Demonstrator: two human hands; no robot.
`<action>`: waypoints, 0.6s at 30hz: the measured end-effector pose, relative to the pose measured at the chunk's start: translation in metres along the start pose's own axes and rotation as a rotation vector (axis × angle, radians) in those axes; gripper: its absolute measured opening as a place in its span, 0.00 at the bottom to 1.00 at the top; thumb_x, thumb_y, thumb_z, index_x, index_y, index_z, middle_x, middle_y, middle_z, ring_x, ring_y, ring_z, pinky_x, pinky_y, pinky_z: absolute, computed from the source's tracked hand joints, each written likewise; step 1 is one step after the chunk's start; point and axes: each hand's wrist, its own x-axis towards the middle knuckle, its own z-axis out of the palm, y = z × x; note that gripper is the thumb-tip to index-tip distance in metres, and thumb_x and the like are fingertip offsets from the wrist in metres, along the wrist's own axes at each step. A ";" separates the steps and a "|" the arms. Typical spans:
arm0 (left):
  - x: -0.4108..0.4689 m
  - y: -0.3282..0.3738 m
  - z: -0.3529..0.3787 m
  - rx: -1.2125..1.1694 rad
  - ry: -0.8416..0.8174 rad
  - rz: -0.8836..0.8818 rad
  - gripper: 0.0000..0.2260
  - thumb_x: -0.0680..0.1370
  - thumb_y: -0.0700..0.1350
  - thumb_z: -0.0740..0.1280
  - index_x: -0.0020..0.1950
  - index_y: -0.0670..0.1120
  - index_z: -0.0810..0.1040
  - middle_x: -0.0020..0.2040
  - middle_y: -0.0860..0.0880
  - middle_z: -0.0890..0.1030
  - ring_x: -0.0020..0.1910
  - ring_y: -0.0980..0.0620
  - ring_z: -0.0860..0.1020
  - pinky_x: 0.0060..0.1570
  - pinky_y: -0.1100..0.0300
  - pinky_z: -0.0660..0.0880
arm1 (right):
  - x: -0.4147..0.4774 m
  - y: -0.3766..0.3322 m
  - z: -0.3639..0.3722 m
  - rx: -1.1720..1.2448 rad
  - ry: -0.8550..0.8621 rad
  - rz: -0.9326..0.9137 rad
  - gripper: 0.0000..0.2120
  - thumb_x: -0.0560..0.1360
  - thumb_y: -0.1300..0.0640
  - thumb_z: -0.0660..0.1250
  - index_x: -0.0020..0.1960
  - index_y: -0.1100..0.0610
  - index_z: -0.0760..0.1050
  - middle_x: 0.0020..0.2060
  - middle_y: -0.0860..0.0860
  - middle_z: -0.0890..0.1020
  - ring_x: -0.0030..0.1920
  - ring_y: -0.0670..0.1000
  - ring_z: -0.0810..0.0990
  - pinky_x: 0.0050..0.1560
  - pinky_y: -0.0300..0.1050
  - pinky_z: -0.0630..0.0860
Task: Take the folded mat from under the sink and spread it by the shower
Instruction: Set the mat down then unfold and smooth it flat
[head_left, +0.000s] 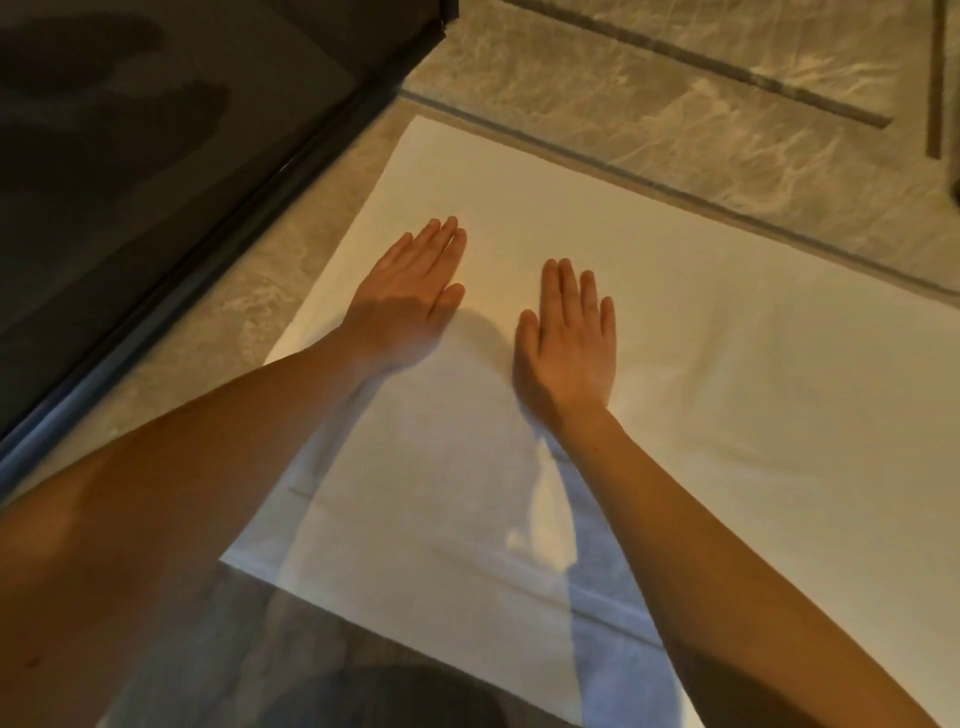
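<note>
Two hands: both are laid palm-down on the mat, side by side and a little apart, with bare forearms reaching in from the lower edge of the view.
Left hand (410, 299): it is pressed flat, fingers straight and held together, pointing up and to the right; nothing is gripped.
Right hand (569, 338): it is pressed flat, fingers straight and slightly spread, pointing away from the person; nothing is gripped.
Mat (727, 364): a white, cloth-like sheet is seen unfolded and spread flat on the floor, with faint crease lines across its near part and soft wrinkles to the right of the right hand.
Mat position: its left edge is set just beside the door track, with a narrow strip of floor between them; its far edge runs along a dark grout line; its right side is cut off by the frame.
Floor (649, 78): beige stone-patterned tiles are seen around the mat, crossed by dark grout lines.
Door (130, 156): a dark glass panel with a dark bottom track fills the upper left, running diagonally beside the mat.
Shadows: bluish shadows of the forearms are cast on the near part of the mat.
Lower edge: a dark rounded shape is seen at bottom centre; what it is cannot be told.
</note>
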 end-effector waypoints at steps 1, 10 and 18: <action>-0.001 -0.006 -0.001 -0.006 -0.005 -0.006 0.26 0.82 0.53 0.44 0.80 0.46 0.50 0.80 0.48 0.51 0.78 0.55 0.47 0.75 0.62 0.38 | -0.007 0.014 -0.002 -0.010 0.004 0.036 0.29 0.81 0.45 0.40 0.80 0.53 0.43 0.79 0.50 0.48 0.79 0.52 0.43 0.77 0.51 0.42; -0.031 -0.053 -0.027 0.102 -0.041 -0.064 0.27 0.82 0.52 0.45 0.79 0.41 0.50 0.80 0.42 0.52 0.79 0.47 0.50 0.76 0.54 0.43 | -0.022 0.035 -0.012 -0.022 0.009 0.104 0.30 0.81 0.45 0.40 0.80 0.54 0.43 0.79 0.51 0.48 0.79 0.53 0.44 0.77 0.53 0.43; -0.059 0.102 0.008 0.032 -0.044 0.247 0.27 0.82 0.52 0.48 0.78 0.39 0.56 0.79 0.41 0.57 0.78 0.45 0.55 0.76 0.50 0.50 | -0.022 0.035 -0.011 -0.041 0.001 0.113 0.30 0.81 0.45 0.41 0.80 0.54 0.43 0.79 0.50 0.48 0.79 0.52 0.45 0.77 0.53 0.44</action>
